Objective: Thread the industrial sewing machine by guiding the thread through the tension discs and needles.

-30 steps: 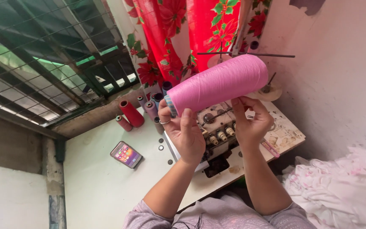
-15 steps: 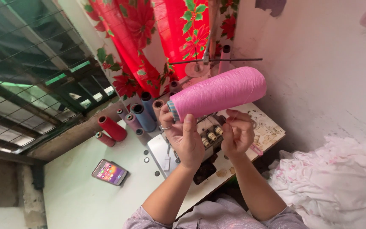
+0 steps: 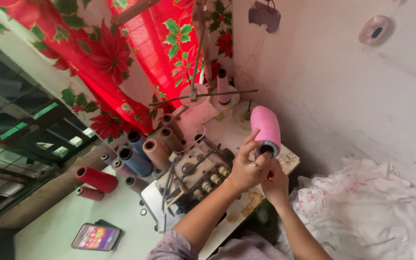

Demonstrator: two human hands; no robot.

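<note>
Pink cone (image 3: 266,126) held aloft over sewing machine (image 3: 196,175), wide hollow end toward camera. Left hand (image 3: 246,168) fingers clamp rim; right hand (image 3: 274,182) beneath, grip partly hidden, probably supporting base. Stand spindle (image 3: 222,86) behind, near. Best: keep bore square, both hands steady, thread tail free. Spare cones (image 3: 136,159) on worktop (image 3: 49,226).
</note>
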